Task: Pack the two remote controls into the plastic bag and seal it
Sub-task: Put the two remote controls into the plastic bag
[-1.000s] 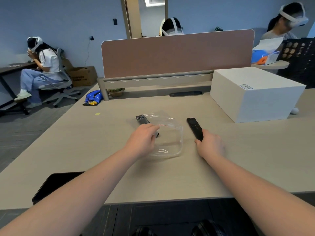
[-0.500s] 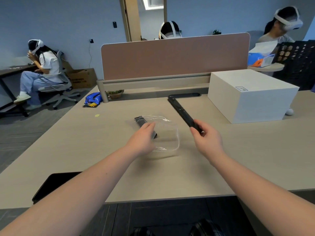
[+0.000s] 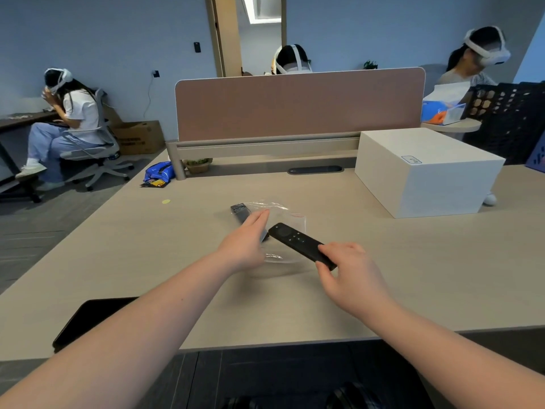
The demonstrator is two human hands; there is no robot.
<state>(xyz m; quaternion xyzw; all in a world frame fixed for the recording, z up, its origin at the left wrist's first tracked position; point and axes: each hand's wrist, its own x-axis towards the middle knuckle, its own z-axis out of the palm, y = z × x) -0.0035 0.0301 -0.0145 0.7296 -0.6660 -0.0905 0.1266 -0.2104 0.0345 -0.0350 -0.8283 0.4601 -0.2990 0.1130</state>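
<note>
A clear plastic bag (image 3: pixel 290 215) lies flat in the middle of the desk. A dark grey remote (image 3: pixel 240 211) lies at the bag's left side, partly under my left hand (image 3: pixel 246 243), which rests flat on it and on the bag with fingers extended. Whether this remote is inside the bag I cannot tell. My right hand (image 3: pixel 351 273) grips the near end of a black remote (image 3: pixel 298 242) and holds it slanted just above the bag, its button end pointing toward my left hand.
A large white box (image 3: pixel 424 172) stands at the right of the desk (image 3: pixel 147 261). A black tablet (image 3: pixel 91 317) lies at the near left edge. A brown partition (image 3: pixel 298 104) closes the far side. A blue snack packet (image 3: pixel 157 174) lies far left. Three people wearing headsets sit around.
My right hand picked the black remote up from the desk right of the bag, lifted it, then swung it left and down over the bag. My left hand stayed on the bag.
</note>
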